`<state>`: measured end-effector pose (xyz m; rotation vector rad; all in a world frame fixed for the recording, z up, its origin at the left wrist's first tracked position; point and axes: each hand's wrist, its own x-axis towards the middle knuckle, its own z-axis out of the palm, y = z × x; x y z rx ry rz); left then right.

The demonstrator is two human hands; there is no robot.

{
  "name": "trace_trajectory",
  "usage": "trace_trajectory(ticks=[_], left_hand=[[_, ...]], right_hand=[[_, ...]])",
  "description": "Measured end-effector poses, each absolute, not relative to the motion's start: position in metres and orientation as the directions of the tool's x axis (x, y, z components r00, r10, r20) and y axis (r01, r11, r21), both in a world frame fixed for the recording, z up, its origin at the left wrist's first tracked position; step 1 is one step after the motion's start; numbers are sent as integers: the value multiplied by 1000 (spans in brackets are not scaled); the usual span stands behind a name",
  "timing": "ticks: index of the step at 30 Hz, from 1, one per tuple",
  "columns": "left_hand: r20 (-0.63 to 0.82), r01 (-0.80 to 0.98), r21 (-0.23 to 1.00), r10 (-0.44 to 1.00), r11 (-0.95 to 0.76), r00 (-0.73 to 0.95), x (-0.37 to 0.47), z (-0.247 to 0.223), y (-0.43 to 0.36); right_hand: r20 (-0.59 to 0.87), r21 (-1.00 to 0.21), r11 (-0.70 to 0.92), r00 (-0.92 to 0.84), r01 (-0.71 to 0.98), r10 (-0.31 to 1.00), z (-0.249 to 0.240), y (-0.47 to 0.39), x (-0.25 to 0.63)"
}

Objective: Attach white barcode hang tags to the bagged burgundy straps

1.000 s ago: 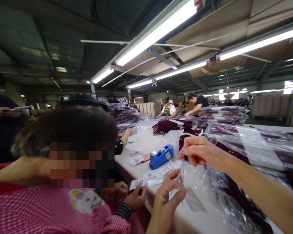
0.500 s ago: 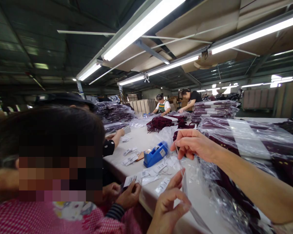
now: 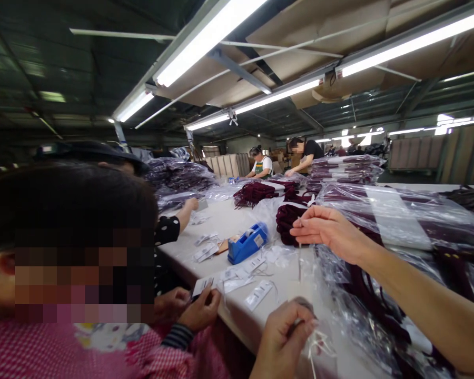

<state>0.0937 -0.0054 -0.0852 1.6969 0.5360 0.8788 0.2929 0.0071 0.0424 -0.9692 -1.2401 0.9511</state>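
Note:
My right hand [image 3: 332, 231] is raised over the table, its thumb and fingertips pinched together. A thin pale string [image 3: 299, 268] hangs below those fingertips. Lower and nearer to me, my left hand [image 3: 282, 334] is closed, thumb against fingers. A small greyish piece shows at its top, and white strings [image 3: 318, 345] and clear film lie just beside it; what exactly it pinches I cannot make out. Left of my hands lie white printed tags [image 3: 258, 295] with string loops, some in a loose heap. A blue tape dispenser [image 3: 247, 243] stands behind them.
Maroon garments in clear plastic [image 3: 383, 221] are stacked on the right. A maroon bundle [image 3: 288, 218] lies behind my right hand. Close on my left a person in pink check holds a tag [image 3: 203, 286]. Other people work farther along the white table [image 3: 231, 213].
My left hand has dropped slightly and its fingers have closed. My right fingers have straightened and drawn together. The clear strip between my hands has given way to a hanging string. The view has shifted slightly.

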Motion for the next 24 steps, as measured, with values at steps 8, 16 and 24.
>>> trace_trajectory(ticks=[8,16,24], left_hand=[[162,107,919,609,-380,777,89,-60,-5],[91,106,953,603,-282,792,85,-68,9],[186,39,969,817,-246,546,66,-101,1]], right_hand=[[314,-613,531,-436,585,843,6,-11,306],[107,-804,352,-466,480,878,-41,1,297],[284,-805,364,-234,469,930,-66,0,287]])
